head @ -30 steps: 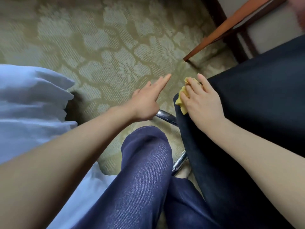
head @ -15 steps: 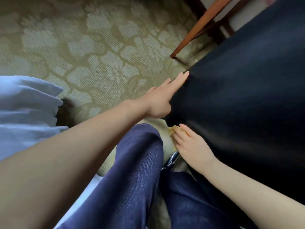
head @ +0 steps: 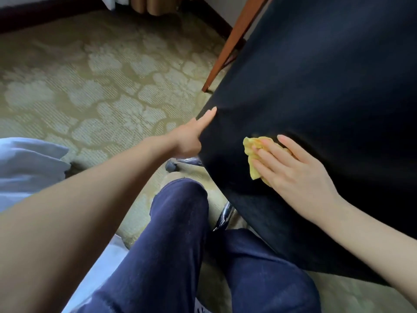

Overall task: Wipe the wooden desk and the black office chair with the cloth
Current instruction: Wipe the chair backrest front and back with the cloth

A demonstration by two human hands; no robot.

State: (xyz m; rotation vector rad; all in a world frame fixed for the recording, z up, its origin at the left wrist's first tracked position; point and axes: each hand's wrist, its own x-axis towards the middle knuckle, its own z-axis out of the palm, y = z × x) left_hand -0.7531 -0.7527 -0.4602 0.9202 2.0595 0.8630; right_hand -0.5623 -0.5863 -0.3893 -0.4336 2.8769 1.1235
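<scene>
Cloth (head: pixel 253 152), yellow and bunched, lies pressed on the black office chair (head: pixel 327 86) under the right hand (head: pixel 295 172), whose fingers are straight and spread. Left hand (head: pixel 191 136), at 10 o'clock of the cloth, touches the chair's edge with an extended forefinger. The cloth has moved from the lower rim up onto the broad panel, so chair wiping is apparently under way

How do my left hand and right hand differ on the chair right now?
The right hand presses the yellow cloth flat on the black chair; the left hand holds no cloth. The left hand touches the chair's edge with one straight finger; the right hand lies further in, fingers straight. Both touch the chair.
</scene>
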